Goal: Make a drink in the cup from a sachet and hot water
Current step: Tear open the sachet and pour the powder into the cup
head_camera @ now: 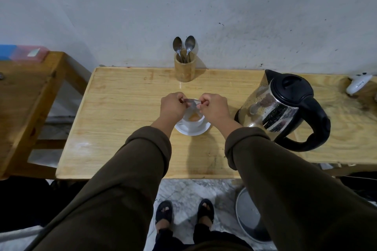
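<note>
Both hands, left (173, 106) and right (213, 108), are seen pinching the sachet (191, 103) by its ends above the cup (192, 121), which is set on a saucer (192, 129) mid-bench. Brownish powder lies inside, so emptying is judged nearly done; next, hot water from the kettle (283, 106) by the right edge is called for.

Kettle (283, 108) close beside right hand (214, 109)
</note>
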Demonstrator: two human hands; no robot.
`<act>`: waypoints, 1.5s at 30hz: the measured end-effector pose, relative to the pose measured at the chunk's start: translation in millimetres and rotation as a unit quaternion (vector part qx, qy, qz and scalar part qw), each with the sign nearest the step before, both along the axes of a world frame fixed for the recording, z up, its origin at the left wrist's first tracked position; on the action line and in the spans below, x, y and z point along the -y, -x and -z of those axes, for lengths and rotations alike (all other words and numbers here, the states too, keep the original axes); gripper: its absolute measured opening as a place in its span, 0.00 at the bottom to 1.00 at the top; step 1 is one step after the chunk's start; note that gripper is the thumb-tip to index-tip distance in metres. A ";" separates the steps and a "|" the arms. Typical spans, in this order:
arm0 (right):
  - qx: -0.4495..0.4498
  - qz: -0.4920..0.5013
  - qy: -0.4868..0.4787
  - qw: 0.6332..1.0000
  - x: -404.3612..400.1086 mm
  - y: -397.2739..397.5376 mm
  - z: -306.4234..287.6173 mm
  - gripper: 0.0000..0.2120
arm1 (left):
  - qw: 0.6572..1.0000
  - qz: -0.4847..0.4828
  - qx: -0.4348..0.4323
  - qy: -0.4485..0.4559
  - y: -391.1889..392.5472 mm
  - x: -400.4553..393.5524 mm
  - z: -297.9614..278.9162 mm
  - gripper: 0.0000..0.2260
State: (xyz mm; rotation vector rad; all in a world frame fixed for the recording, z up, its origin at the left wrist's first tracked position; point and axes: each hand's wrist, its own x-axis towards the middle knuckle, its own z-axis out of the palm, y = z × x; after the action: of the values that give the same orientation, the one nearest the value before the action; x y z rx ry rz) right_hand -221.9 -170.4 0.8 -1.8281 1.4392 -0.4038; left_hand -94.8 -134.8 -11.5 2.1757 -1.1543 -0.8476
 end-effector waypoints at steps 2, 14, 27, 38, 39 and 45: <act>-0.007 -0.004 0.004 1.000 0.5 1.3 0.2 0.04 | 1.000 0.011 0.003 0.000 0.6 0.2 0.1 0.06; -0.040 -0.027 0.011 0.999 1.7 4.3 -6.2 0.09 | 0.994 0.030 0.097 -0.041 1.6 -0.1 -5.9 0.07; -0.043 -0.022 0.015 0.999 7.3 6.6 -5.1 0.08 | 0.987 0.060 0.144 -0.034 1.1 -0.5 -2.4 0.08; -0.039 -0.014 0.030 0.999 3.5 -1.8 -0.6 0.06 | 0.996 0.033 0.082 -0.007 0.0 -2.1 -11.1 0.06; -0.034 -0.010 0.027 0.999 2.8 -2.9 -0.2 0.06 | 0.997 0.032 0.077 -0.005 0.0 -2.5 -11.8 0.05; -0.025 -0.006 0.021 0.999 1.8 -5.1 -1.6 0.07 | 0.995 0.037 0.088 0.008 -2.1 -4.3 -12.5 0.07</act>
State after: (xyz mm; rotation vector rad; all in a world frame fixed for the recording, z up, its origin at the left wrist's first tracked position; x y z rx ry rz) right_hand -216.8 -172.1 2.3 -1.8919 1.4638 -0.3884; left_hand -92.7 -130.4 1.0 2.2422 -1.3295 -0.6844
